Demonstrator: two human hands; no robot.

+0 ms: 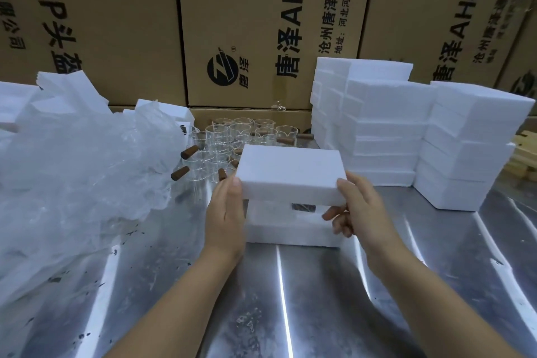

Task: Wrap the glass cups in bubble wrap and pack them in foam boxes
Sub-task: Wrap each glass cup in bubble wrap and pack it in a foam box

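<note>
Glass cups (232, 136) with brown wooden handles stand clustered at the far middle of the shiny metal surface (290, 299), just right of a crumpled heap of clear bubble wrap (81, 160). Nearer, both hands hold a white foam lid (290, 171) just above an open foam box (290, 231) resting on the surface — the left hand (226, 212) grips the lid's left end, thumb on top, and the right hand (357, 209) grips its right end, fingers (331, 216) curled beneath. Something dark shows between lid and box, too hidden to identify. Stacks of foam boxes (377, 125) stand far right, before tall cardboard cartons (247, 23).
</note>
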